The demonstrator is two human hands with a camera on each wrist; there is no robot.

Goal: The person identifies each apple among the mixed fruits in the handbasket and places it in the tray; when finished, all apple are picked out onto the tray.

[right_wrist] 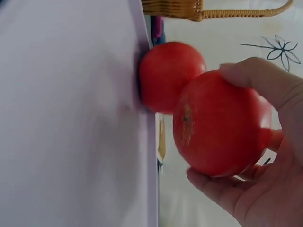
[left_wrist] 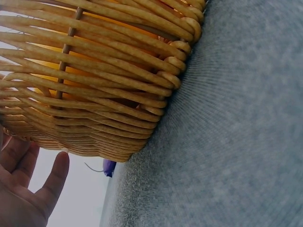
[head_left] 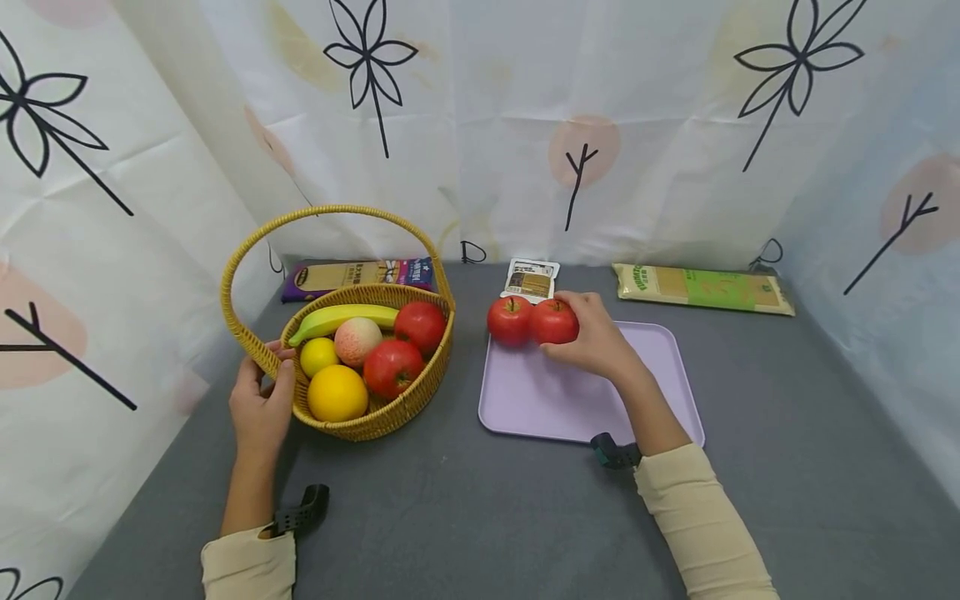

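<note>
My right hand (head_left: 596,337) grips a red apple (right_wrist: 220,125) from its right side, fingers and thumb curved around it. The right wrist view shows that apple held a little off the lilac tray (head_left: 540,400). Another red apple (head_left: 510,321) sits at the tray's far left corner, close beside the held one. My left hand (head_left: 258,404) holds the left side of a wicker basket (head_left: 405,421) near the foot of its handle. In the left wrist view, its fingers (left_wrist: 59,172) are partly hidden by the wicker. Inside the basket are a banana (head_left: 345,317), a peach (head_left: 357,340), a lemon (head_left: 318,357), an orange (head_left: 337,393) and two red apples (head_left: 393,368).
Behind the basket lies a purple and tan packet (head_left: 360,275). A small white packet (head_left: 531,279) is just beyond the tray, and a long green and tan packet (head_left: 701,288) lies at the back right. Patterned curtains (head_left: 517,125) enclose the grey table (head_left: 450,517).
</note>
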